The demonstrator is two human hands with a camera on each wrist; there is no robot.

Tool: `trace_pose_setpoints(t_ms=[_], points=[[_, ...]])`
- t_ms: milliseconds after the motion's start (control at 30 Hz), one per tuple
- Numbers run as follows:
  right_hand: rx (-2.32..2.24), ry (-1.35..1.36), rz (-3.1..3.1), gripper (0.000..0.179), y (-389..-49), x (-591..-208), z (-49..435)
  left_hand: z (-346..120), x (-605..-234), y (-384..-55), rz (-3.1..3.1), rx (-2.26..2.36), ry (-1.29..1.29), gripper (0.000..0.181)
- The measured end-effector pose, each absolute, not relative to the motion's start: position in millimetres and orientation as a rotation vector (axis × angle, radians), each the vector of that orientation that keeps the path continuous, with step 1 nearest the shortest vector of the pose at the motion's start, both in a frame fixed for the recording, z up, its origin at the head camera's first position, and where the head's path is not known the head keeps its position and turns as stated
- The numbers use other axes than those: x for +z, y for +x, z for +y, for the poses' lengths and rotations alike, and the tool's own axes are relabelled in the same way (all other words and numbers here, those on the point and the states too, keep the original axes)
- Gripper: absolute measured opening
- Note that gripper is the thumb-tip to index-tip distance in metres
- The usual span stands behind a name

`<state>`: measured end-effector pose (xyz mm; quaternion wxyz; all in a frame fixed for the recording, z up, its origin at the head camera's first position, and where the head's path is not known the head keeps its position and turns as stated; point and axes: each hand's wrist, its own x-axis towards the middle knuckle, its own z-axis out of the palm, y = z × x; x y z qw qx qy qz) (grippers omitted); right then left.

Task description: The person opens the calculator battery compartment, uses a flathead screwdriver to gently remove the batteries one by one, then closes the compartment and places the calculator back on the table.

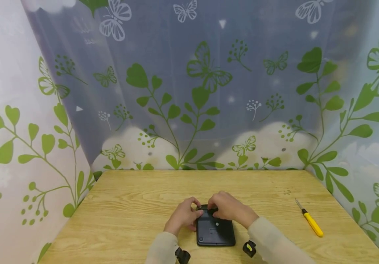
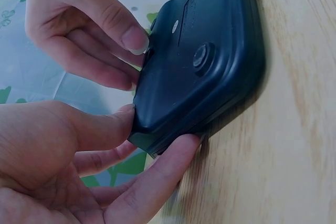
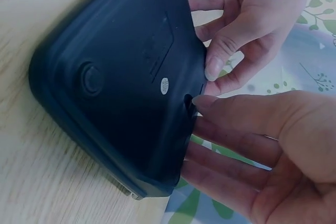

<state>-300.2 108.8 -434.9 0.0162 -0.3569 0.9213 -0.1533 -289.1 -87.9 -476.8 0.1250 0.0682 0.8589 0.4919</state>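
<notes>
Head: black case flat on table; left hand at its far-left corner, right hand arched over its far edge — neither nearer. Screwdriver right of case.
Left wrist: left grip narrow, pinching case corner.
Right wrist: right grip pinches far edge — thumb by hole.

Black plastic casing on wood-grain table; left hand pinches edge, right hand's thumb at slot, near oval sticker.

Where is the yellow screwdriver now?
In the head view, the screwdriver lies on the right side of the table, right of the right hand and black device.
</notes>
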Motion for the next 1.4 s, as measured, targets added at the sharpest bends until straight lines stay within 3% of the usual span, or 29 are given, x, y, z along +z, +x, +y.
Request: trace_pose_setpoints(t_ms=[1400], points=[[-0.267,-1.208,2.823,0.015,-311,-434,100,-92,-474,-289,2.438,1.466,0.166,0.022]])
